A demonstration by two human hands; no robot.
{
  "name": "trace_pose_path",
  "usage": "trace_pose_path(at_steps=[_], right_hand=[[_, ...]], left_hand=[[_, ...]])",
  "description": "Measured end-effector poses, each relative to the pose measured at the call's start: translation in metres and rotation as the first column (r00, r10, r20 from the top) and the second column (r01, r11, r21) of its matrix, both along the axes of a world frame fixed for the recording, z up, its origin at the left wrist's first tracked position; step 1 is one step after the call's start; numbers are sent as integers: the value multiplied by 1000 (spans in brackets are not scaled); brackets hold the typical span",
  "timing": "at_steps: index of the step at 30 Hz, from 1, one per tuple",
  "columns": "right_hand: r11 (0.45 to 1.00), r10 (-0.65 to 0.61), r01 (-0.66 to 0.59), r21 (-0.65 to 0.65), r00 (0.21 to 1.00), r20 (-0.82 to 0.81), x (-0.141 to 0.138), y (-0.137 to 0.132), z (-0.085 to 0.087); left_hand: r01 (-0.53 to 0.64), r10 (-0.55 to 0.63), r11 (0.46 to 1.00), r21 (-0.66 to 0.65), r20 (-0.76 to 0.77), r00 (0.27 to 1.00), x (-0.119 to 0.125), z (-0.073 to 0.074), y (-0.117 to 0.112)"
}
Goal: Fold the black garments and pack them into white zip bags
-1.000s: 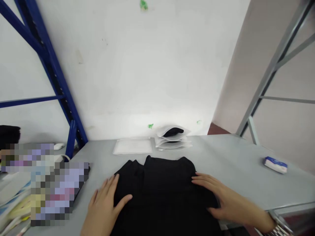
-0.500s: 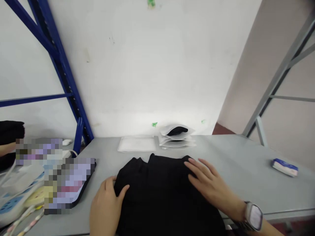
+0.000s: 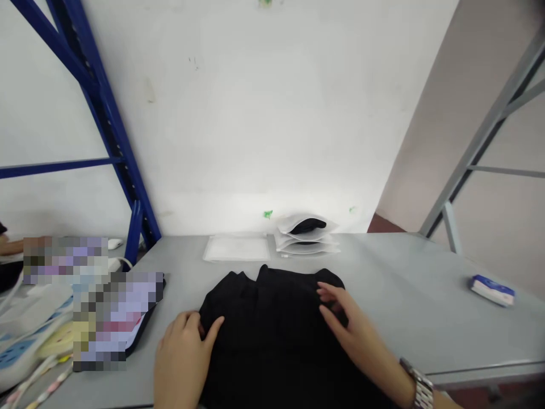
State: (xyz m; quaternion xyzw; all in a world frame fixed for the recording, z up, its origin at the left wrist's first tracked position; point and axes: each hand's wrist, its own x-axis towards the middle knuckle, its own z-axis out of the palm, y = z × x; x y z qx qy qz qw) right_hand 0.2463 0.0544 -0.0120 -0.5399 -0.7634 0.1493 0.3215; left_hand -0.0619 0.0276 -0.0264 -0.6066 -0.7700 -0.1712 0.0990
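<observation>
A black garment (image 3: 272, 341) lies folded on the grey table at the front, its far edge uneven with a notch left of the middle. At its left side, my left hand (image 3: 183, 352) grips the edge, thumb on top of the fabric and fingers curled at the border. Over the upper right part is my right hand (image 3: 349, 324), turned sideways, with thumb and fingers apart. Its fingertips are at the cloth; whether they press on it I cannot tell. A metal-banded watch (image 3: 419, 383) is on my right wrist.
Behind the garment lie a flat white pouch (image 3: 237, 248) and a stack of frosted zip bags (image 3: 307, 241) with black cloth inside. A phone (image 3: 123, 318), power strips (image 3: 21, 352) and cables crowd the left. A tissue pack (image 3: 493, 290) sits right. A co-worker's hand (image 3: 12, 247) shows far left.
My right hand has rolled onto its side and shifted down slightly, its fingers now less flat on the fabric. My left hand stays in place. The black cloth at the far left has dropped away.
</observation>
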Motion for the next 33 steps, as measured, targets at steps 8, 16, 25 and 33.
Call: trace_pose_path(at_steps=[8, 16, 25, 33], right_hand=[[936, -98, 74, -344, 994, -53, -15, 29, 6], [923, -76, -5, -384, 978, -196, -36, 51, 45], [960, 159, -144, -240, 986, 45, -95, 50, 70], [895, 169, -264, -360, 947, -274, -92, 59, 27]], left_hand=[[1, -1, 1000, 25, 8, 1000, 2, -1, -1], [28, -32, 994, 102, 30, 999, -2, -9, -1], [79, -85, 985, 155, 36, 996, -6, -14, 1], [55, -66, 987, 149, 63, 996, -4, -11, -1]])
